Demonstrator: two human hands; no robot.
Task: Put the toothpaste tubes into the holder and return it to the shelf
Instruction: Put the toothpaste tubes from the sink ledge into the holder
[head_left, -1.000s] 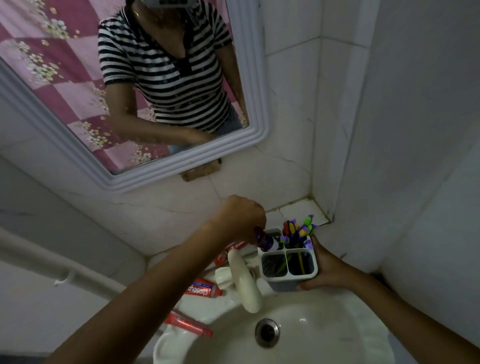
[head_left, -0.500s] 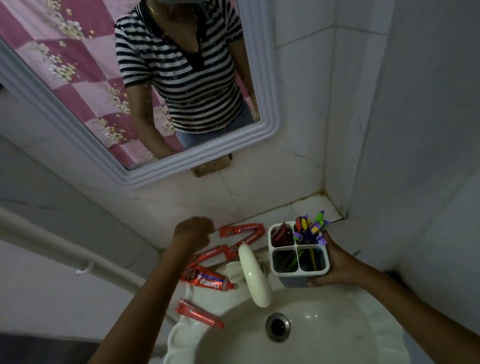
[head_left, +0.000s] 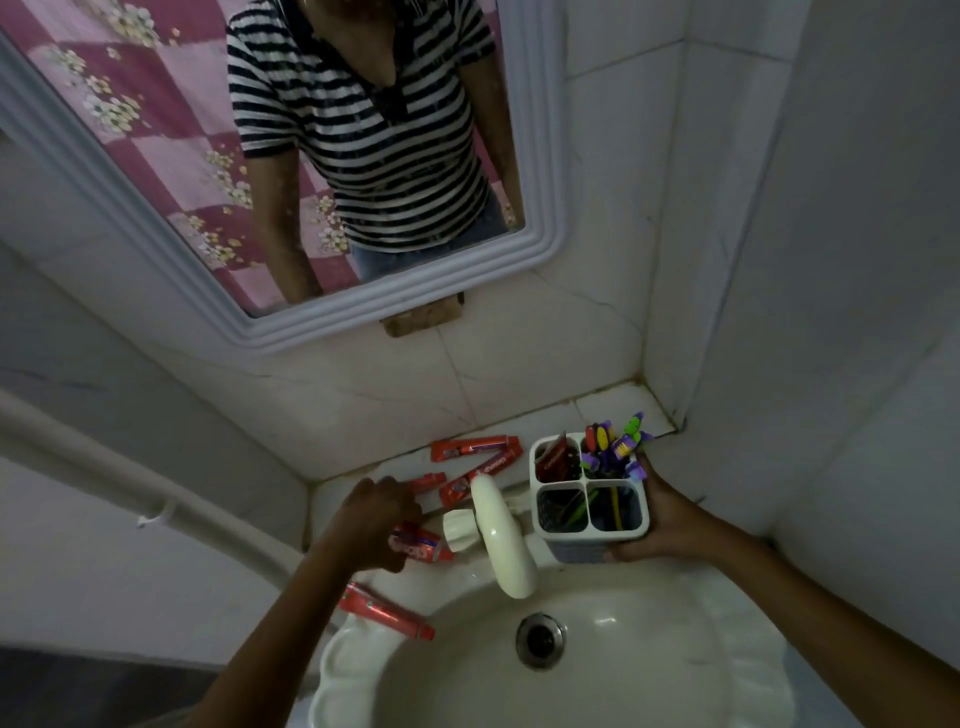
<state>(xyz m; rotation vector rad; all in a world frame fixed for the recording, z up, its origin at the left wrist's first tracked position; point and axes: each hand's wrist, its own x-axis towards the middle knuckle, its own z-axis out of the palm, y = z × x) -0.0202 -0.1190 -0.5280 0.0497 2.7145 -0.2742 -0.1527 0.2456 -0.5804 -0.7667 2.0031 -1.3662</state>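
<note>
My right hand (head_left: 662, 514) grips a white holder (head_left: 589, 538) with four compartments, held over the sink's back right rim. One red toothpaste tube (head_left: 551, 460) stands in its back left compartment; colourful toothbrushes (head_left: 615, 447) fill the back right one. My left hand (head_left: 376, 519) is closed over a red toothpaste tube (head_left: 423, 548) lying on the sink's left ledge. Three more red tubes (head_left: 475, 448) lie on the tiled shelf behind the tap. Another red tube (head_left: 387, 610) rests on the sink's left rim.
A cream tap (head_left: 501, 538) sticks out between my hands over the white sink (head_left: 649, 670) and its drain (head_left: 540, 638). Tiled walls close in at the back and right. A mirror (head_left: 249, 156) hangs above, and a white pipe (head_left: 156, 499) runs along the left wall.
My left hand let go of a tube in the holder, swung left and came down onto the tube on the sink's left ledge. The holder stayed in my right hand.
</note>
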